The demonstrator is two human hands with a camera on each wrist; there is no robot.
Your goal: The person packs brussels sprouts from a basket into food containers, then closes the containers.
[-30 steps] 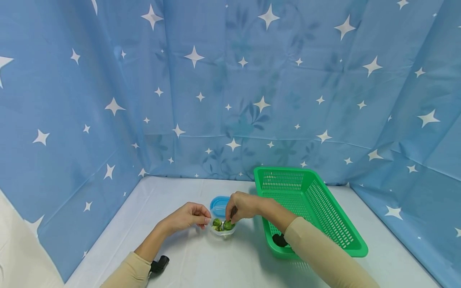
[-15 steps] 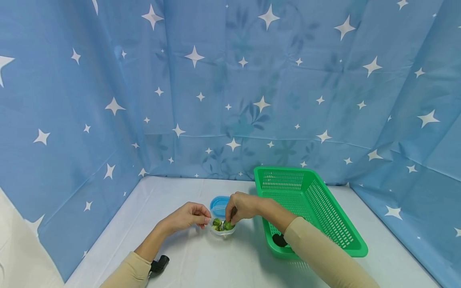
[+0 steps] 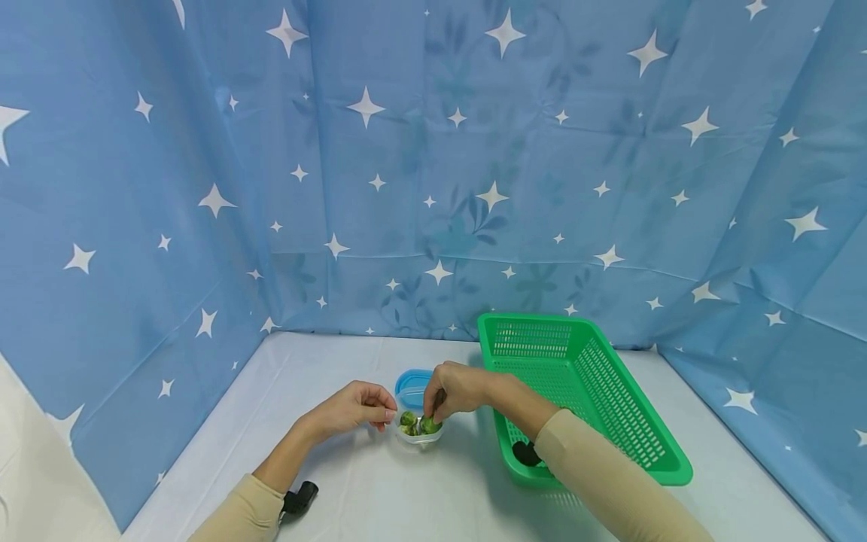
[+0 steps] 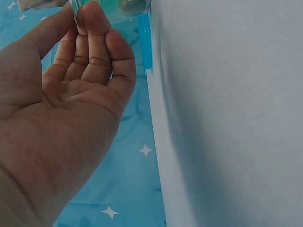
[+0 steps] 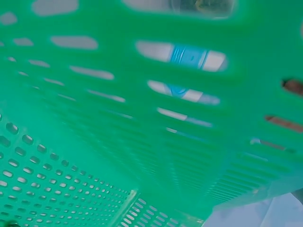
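Observation:
A small clear plastic box (image 3: 420, 438) stands on the table with several green Brussels sprouts (image 3: 408, 418) in it. My left hand (image 3: 359, 409) is at the box's left side, thumb and fingertips pinching its rim; the left wrist view shows the fingertips (image 4: 96, 18) against the clear wall. From above, my right hand (image 3: 457, 390) reaches over the box and pinches a Brussels sprout (image 3: 430, 426) at its right end. In the right wrist view the green basket (image 5: 132, 94) hides most of this hand. A blue lid (image 3: 411, 382) lies just behind the box.
On the right, the slotted green basket (image 3: 630, 418) stands under my right forearm, with a black object (image 3: 525, 452) at its near left corner. Another black object (image 3: 305, 494) shows beside my left forearm. A blue starred curtain (image 3: 433, 188) rises behind the white table (image 3: 311, 369).

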